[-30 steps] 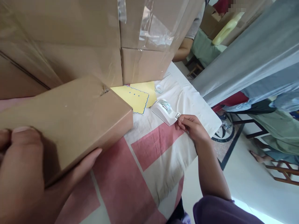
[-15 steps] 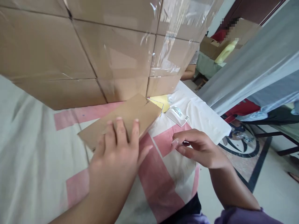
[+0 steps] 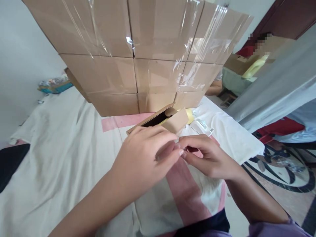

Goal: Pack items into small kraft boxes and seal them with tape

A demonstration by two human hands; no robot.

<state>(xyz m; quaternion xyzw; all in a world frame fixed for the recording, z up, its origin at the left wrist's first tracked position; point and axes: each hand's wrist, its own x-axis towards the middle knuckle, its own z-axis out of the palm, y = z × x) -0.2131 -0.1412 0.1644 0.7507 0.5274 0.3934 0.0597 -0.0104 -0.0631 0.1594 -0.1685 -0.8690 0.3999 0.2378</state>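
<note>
Two hands, fingertips meeting: left hand [image 3: 145, 154] half-curled, can't tell its grip; right hand [image 3: 204, 154] pinching one bit of clear tape [image 3: 177, 146]. One open box [image 3: 175, 122] just past them, one tape dispenser [image 3: 201, 126] beside it.

Matt cardboard box [image 3: 175, 122], stacked cartons [image 3: 158, 74] under glossy clear film [image 3: 218, 19], smooth plastic tape dispenser [image 3: 198, 127], creased matt cloth [image 3: 61, 141]

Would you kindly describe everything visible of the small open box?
The box looks like brown corrugated cardboard. It is open, showing a dark inside, a little yellow at the opening and a lighter panel at right. It lies slantwise on the cloth before the stacked cartons; the left hand hides its near part, so whether they touch is unclear.
</note>
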